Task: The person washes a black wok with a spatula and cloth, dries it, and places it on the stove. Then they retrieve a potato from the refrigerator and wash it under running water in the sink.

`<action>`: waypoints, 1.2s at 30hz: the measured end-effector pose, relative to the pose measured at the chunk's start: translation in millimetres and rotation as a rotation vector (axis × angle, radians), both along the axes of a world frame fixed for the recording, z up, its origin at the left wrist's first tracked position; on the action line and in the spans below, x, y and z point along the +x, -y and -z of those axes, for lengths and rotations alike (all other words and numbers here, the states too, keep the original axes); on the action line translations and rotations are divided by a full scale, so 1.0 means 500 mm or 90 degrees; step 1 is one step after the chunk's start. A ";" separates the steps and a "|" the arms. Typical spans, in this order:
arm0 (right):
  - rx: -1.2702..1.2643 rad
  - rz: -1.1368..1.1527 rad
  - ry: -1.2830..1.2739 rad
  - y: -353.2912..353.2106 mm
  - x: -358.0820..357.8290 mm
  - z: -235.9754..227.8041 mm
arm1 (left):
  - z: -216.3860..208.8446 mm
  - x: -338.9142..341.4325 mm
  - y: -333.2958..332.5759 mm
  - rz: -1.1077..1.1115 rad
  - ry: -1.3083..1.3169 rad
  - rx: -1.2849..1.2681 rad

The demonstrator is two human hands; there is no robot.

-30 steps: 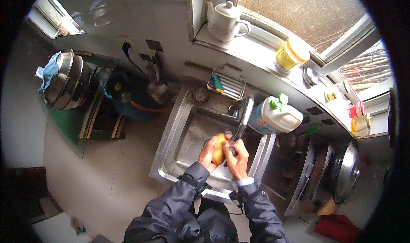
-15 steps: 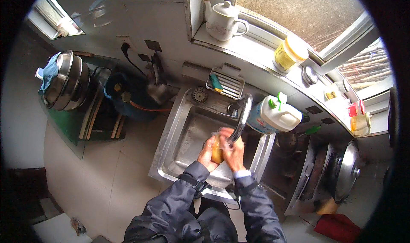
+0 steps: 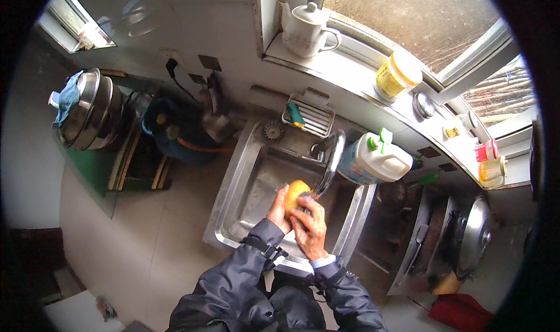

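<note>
Over the steel sink (image 3: 256, 195), my left hand (image 3: 279, 213) is wrapped round a yellow, oval potato (image 3: 297, 190) from its left side. My right hand (image 3: 310, 230) presses curled fingers against the potato's lower right side. Something small and dark shows at those fingertips, too blurred to name. Just right of the potato, the curved metal tap (image 3: 335, 160) reaches down over the basin, its end close to my right fingers.
A white jug with a green cap (image 3: 376, 157) stands right of the tap. Behind the sink are a soap rack (image 3: 315, 122) and a sink strainer (image 3: 272, 131). A lidded pan (image 3: 475, 236) is at right, stacked metal bowls (image 3: 87, 113) at left, a teapot (image 3: 306, 32) on the sill.
My right hand has moved down and toward me, away from the tap. The potato has been raised and tilted in my left hand, so more of its yellow surface shows.
</note>
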State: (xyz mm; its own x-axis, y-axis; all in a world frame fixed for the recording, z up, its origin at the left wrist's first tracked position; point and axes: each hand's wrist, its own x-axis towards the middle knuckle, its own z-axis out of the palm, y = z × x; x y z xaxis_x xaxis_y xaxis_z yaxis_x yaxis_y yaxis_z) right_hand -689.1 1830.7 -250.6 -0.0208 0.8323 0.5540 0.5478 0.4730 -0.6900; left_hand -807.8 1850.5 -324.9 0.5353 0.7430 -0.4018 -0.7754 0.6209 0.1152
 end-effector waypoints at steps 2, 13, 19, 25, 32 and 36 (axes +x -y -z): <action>-0.052 0.048 -0.033 0.003 0.003 0.001 | -0.005 0.001 0.003 0.015 -0.030 -0.086; -0.257 0.073 -0.169 -0.015 0.005 0.018 | 0.005 0.012 0.007 -0.039 -0.101 0.026; 0.044 -0.052 0.019 -0.012 -0.003 0.005 | -0.010 -0.003 -0.010 0.077 -0.026 -0.011; -0.186 0.041 -0.140 -0.015 0.013 0.025 | -0.034 0.008 -0.019 -0.021 -0.027 -0.083; -0.278 0.136 -0.244 -0.011 0.026 0.031 | -0.008 0.008 -0.025 -0.062 0.010 -0.107; -0.057 -0.033 -0.016 -0.018 0.029 0.034 | 0.003 0.006 -0.026 -0.052 0.034 -0.131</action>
